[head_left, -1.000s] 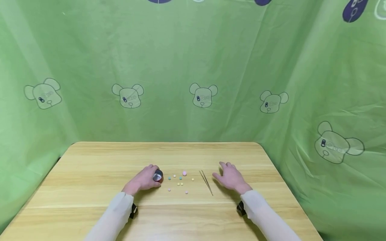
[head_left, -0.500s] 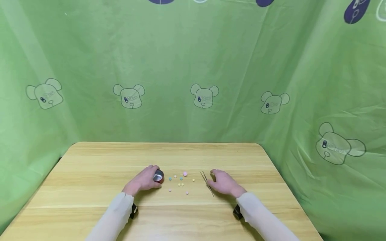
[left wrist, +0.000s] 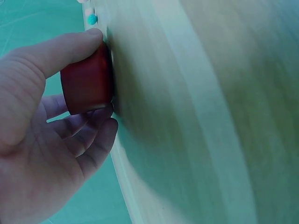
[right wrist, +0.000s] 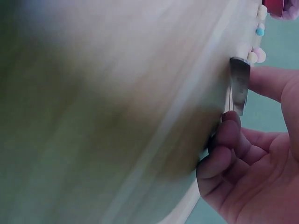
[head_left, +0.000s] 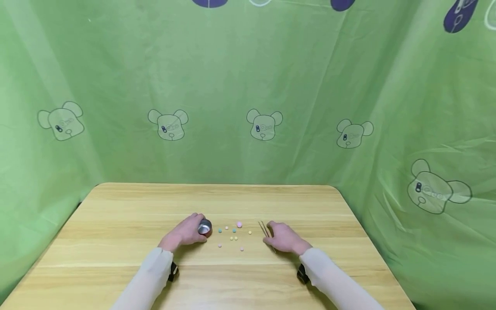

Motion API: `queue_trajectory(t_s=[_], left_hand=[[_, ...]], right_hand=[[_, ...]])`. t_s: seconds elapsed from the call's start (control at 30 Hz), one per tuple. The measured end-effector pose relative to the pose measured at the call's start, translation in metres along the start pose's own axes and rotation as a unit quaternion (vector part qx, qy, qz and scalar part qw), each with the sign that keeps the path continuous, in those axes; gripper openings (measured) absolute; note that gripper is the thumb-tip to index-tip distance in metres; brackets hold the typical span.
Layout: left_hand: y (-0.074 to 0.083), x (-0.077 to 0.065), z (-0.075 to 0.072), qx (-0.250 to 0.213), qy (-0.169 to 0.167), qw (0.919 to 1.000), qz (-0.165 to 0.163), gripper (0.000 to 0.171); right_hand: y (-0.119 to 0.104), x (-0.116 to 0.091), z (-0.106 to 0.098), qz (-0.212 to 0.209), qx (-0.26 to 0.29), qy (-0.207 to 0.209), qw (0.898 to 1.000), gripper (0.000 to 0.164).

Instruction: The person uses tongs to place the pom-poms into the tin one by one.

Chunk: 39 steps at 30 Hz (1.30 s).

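A small red cup with a dark rim and silvery inside stands on the table, and my left hand holds it. In the left wrist view thumb and fingers curve round the cup's red wall. To the right, slim metal tweezers lie slantwise, their far tips parted. My right hand grips them low on the table. In the right wrist view the thumb meets the flat side of the tweezers, with curled fingers opposite. Between the hands lie several small balls, among them a larger pink ball.
The balls are scattered loosely: blue ones, yellow ones and pale pink ones. The wooden table reaches back to a green curtain, which also hangs along both sides.
My right hand has moved left and down from beside the tweezers and closed its fingers on them. My left hand keeps its hold on the cup.
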<state>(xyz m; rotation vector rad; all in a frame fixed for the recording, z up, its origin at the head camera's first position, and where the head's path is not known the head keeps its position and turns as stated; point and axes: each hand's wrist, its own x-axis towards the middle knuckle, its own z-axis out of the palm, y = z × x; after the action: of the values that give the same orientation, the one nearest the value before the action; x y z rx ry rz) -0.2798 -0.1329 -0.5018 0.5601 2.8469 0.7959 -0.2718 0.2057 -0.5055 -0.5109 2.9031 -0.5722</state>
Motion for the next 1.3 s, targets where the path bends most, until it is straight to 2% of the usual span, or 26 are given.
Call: queue_trajectory(t_s=[0.53, 1.07, 1.3], left_hand=[[-0.0002, 0.0000, -0.0002, 0.000, 0.001, 1.0000, -0.004, 0.057], [-0.0025, 0.0016, -0.0004, 0.000, 0.003, 1.0000, -0.002, 0.055], [-0.0028, 0.0016, -0.0008, -0.007, 0.002, 1.0000, 0.000, 0.054]], right_hand=[[-0.0026, 0.0048, -0.0003, -0.012, 0.015, -0.004, 1.000, 0.041], [0.0009, 0.0034, -0.0053, -0.062, -0.007, -0.008, 0.998, 0.032], [0.0032, 0.0044, -0.0099, -0.101, -0.013, 0.009, 0.995, 0.009]])
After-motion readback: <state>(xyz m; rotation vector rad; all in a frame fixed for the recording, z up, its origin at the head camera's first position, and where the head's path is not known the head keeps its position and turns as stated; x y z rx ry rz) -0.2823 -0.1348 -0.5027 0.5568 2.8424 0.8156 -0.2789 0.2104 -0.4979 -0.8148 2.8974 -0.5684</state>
